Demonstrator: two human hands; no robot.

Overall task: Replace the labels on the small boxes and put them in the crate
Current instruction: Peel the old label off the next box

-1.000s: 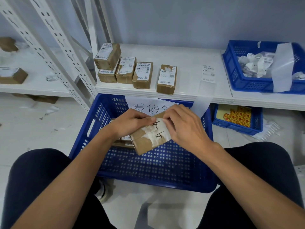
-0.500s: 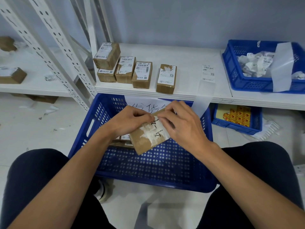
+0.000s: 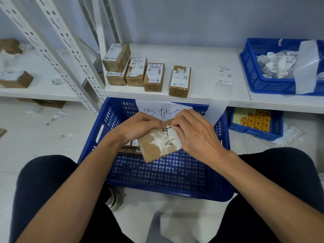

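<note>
Box (image 3: pixel 152 153) one held, crates (image 3: pixel 109 122) three

Matt brown cardboard box (image 3: pixel 158 148) here, its face rough with torn white paper label residue (image 3: pixel 164 140). Beneath the box, a perforated blue plastic crate (image 3: pixel 168 174), slightly glossy. Behind the crate, a smooth white-painted shelf (image 3: pixel 196 55).

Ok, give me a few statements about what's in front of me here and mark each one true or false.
1. The left hand and right hand hold a cardboard box over the blue crate. True.
2. The white shelf behind the crate holds a single box. False: five boxes sit there, one stacked on another.
3. The blue bin on the shelf at right holds crumpled white paper. True.
4. The held box carries a clean printed label. False: it shows only torn white scraps with handwriting.
</note>
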